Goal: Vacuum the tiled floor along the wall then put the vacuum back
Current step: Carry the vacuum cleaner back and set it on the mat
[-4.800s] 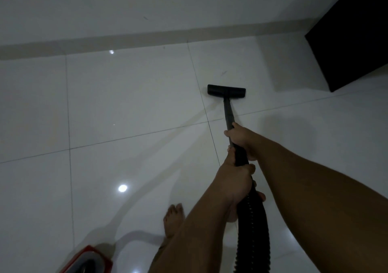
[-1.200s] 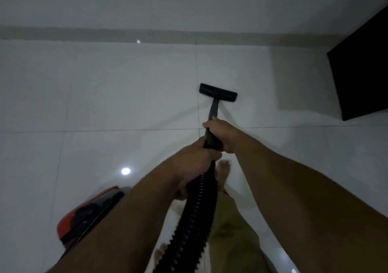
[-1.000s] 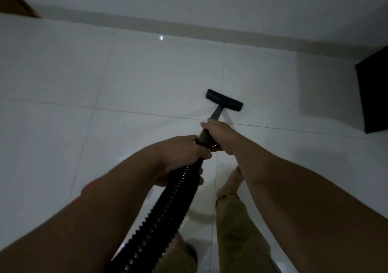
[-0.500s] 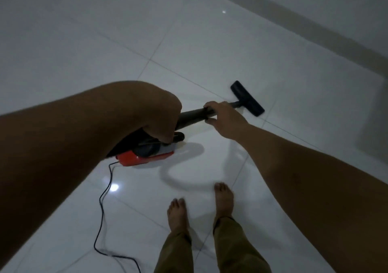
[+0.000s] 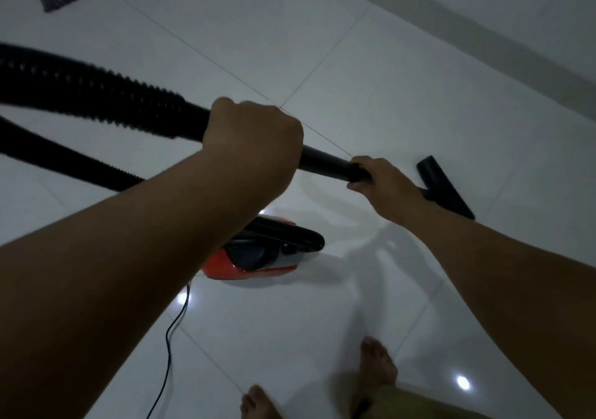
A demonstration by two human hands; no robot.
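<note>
Evidently both hands share the load: the left hand (image 5: 254, 141) grips the wand (image 5: 325, 160) at the hose (image 5: 96, 93) joint, the right hand (image 5: 383, 183) steers nearer the nozzle (image 5: 445, 186), frame right; the canister (image 5: 258, 257) sits centre.

No lettering, label, brand or number can be read anywhere here; the red vacuum body (image 5: 258, 264) shows no legible marking in this dim, blurred view.
</note>
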